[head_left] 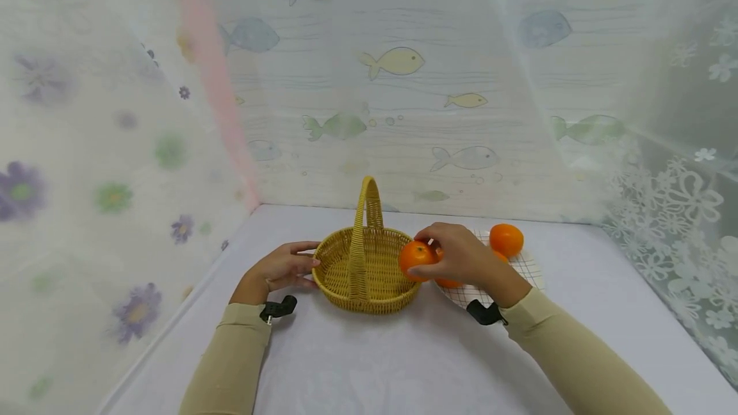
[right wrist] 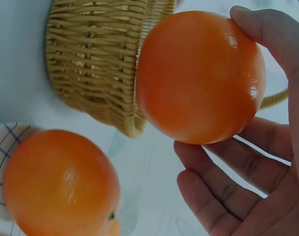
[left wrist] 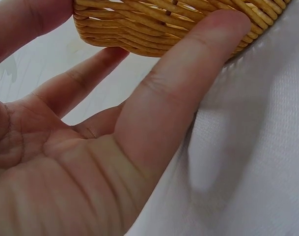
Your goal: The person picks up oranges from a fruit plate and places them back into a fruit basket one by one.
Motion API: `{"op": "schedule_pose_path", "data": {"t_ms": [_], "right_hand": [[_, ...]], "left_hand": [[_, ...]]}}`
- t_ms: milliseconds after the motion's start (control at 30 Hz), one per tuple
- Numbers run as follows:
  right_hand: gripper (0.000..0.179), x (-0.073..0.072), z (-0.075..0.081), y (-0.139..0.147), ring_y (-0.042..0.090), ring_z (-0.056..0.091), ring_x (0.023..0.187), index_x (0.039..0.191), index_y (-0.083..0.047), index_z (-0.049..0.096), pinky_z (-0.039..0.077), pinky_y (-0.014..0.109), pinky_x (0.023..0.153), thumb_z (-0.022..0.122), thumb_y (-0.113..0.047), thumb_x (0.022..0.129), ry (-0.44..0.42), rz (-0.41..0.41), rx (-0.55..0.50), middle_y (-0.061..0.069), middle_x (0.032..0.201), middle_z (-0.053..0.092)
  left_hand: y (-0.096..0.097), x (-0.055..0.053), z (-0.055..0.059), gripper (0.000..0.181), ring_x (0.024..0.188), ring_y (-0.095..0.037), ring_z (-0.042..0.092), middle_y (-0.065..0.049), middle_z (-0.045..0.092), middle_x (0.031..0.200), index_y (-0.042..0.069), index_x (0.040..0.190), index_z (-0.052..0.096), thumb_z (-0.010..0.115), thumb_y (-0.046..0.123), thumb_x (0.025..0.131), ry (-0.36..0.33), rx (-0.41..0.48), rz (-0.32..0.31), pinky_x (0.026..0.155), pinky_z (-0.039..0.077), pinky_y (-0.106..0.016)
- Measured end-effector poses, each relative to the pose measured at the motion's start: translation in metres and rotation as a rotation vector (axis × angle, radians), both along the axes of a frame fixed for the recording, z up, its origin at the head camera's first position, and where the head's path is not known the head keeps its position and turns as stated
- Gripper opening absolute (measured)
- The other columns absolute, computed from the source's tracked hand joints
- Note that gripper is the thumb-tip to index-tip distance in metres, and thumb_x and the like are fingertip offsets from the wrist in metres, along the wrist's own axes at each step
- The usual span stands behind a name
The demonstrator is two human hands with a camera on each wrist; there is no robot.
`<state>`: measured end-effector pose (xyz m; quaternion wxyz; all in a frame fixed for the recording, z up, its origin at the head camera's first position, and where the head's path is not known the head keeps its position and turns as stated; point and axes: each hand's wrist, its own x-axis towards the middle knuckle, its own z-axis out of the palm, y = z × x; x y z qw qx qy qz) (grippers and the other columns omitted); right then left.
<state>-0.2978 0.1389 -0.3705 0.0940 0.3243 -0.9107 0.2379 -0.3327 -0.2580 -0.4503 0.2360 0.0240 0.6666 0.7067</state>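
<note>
A yellow wicker basket (head_left: 369, 305) with a tall arched handle stands on the table. At its left end my left hand (head_left: 288, 268) touches the outer wall, the thumb lying fairly straight against the weave (left wrist: 139, 29) in the left wrist view. My right hand (head_left: 461, 258) holds a smooth orange (head_left: 416, 260) between thumb and fingers at the basket's right rim. In the right wrist view, the held orange (right wrist: 201, 76) appears in front of the basket's rim. Beyond the right hand, a checked plate (head_left: 529, 269) bears more oranges, among them one (head_left: 507, 240) at the back; others are partly hidden by that hand.
A white cloth (head_left: 357, 364) covers the table. Behind it hangs a pale curtain (head_left: 369, 146) with fish prints, and a flowered curtain (head_left: 144, 223) runs along the left. Sheer lace fabric (head_left: 674, 223) borders the right side.
</note>
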Motion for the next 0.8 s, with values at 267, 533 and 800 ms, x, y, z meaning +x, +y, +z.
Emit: {"op": "schedule_pose_path", "data": {"t_ms": [267,533,800], "right_hand": [[0.063,-0.008,-0.003,-0.013,0.002,0.056,0.085,0.112,-0.024,0.066,0.049,0.023,0.073,0.074,-0.067,0.066,0.019,0.028,0.060,-0.019,0.098,0.062],[0.063,-0.011,-0.002,-0.029,0.002,0.057,0.091,0.114,-0.028,0.067,0.049,0.024,0.079,0.074,-0.067,0.065,-0.020,0.048,0.105,-0.021,0.102,0.063],[0.059,-0.015,-0.008,-0.044,0.002,0.056,0.091,0.114,-0.030,0.066,0.049,0.025,0.082,0.077,-0.062,0.066,-0.090,0.104,0.084,-0.022,0.103,0.063]], "left_hand": [[0.000,0.000,0.000,0.066,0.107,-0.029,0.061,-0.016,0.057,0.125,0.011,0.142,0.043,0.072,0.010,0.083,0.004,0.009,-0.007,0.083,0.051,-0.058],[-0.001,-0.002,-0.002,0.064,0.106,-0.026,0.061,-0.014,0.058,0.124,0.011,0.142,0.043,0.070,0.008,0.084,-0.006,0.017,0.003,0.083,0.051,-0.058],[0.000,-0.002,-0.002,0.062,0.105,-0.026,0.061,-0.014,0.059,0.122,0.011,0.142,0.043,0.068,0.007,0.086,-0.011,0.017,0.009,0.083,0.051,-0.058]]}}
